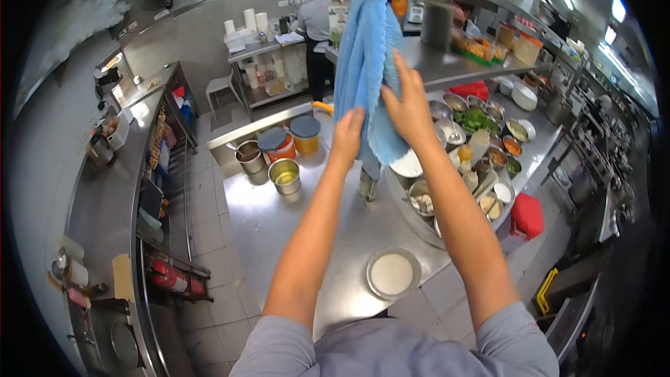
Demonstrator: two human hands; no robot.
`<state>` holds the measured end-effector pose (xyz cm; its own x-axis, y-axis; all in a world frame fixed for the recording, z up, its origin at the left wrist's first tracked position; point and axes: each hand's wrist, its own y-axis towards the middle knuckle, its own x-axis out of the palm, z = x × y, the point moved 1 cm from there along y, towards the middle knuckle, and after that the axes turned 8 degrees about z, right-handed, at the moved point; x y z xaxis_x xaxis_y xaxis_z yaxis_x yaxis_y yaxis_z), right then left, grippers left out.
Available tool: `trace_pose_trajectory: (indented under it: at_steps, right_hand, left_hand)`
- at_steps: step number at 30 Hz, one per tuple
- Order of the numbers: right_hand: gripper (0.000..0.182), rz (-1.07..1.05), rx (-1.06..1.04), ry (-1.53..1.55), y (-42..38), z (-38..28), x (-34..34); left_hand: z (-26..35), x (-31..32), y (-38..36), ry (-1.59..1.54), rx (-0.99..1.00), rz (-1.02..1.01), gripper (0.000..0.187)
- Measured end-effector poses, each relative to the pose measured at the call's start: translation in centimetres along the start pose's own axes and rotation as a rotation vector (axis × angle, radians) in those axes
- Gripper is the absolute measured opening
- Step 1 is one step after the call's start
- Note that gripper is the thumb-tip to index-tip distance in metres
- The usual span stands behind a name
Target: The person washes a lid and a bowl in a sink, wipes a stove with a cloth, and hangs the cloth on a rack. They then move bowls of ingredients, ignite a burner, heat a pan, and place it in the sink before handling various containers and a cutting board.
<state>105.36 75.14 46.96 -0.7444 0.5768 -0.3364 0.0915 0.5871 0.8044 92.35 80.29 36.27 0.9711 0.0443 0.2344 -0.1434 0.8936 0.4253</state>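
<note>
A light blue cloth [366, 63] with a scalloped edge hangs folded in front of me, raised above the steel counter. My left hand [347, 136] is closed on its lower left side, the thumb pointing up. On its right side, my right hand [410, 108] grips the cloth, thumb and fingers pressed along the edge; some fingertips are hidden behind the fabric. Below the cloth stands a metal container [368, 185], partly covered. Nearer to me, a bowl of whitish liquid [391, 272] sits on the counter.
A pot of yellow liquid [285, 176] and lidded tubs [305, 134] stand at the left on the steel counter [335, 237]. Bowls of ingredients, leafy greens [476, 120] and bottles crowd the right. A person [316, 35] stands at the back. A red container [527, 215] is beyond the right edge.
</note>
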Motion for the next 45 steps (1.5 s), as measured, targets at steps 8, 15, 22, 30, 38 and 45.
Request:
trace_pose_trajectory:
  at_steps: [8,15,22,30,38,45]
  right_hand:
    - [0.056,-0.292,0.062,0.062,-18.0,5.0,-0.7]
    - [0.026,-0.112,1.212,0.155,-40.3,4.3,-18.5]
    - [0.027,-0.276,1.343,-0.277,-58.9,5.8,-27.5]
    - [0.032,-0.267,1.657,-0.039,-75.1,3.0,-33.7]
    - [0.033,0.324,1.690,-0.685,-93.7,-12.7,-46.2]
    - [0.034,0.939,1.989,-0.388,-98.7,-27.9,-39.5]
  left_hand:
    - [-4.0,-9.2,-2.8,0.256,-0.235,-0.211,0.033]
    - [-7.1,-20.9,-13.7,0.302,-0.551,0.050,0.024]
    - [-5.0,-17.9,-23.8,0.137,-0.690,-0.106,0.029]
    - [-3.2,-1.8,-38.5,0.168,-0.921,-0.880,0.033]
    - [-10.0,7.0,-61.2,0.440,-0.941,-1.812,0.026]
    - [-22.8,8.0,-72.5,0.575,-0.743,-2.496,0.039]
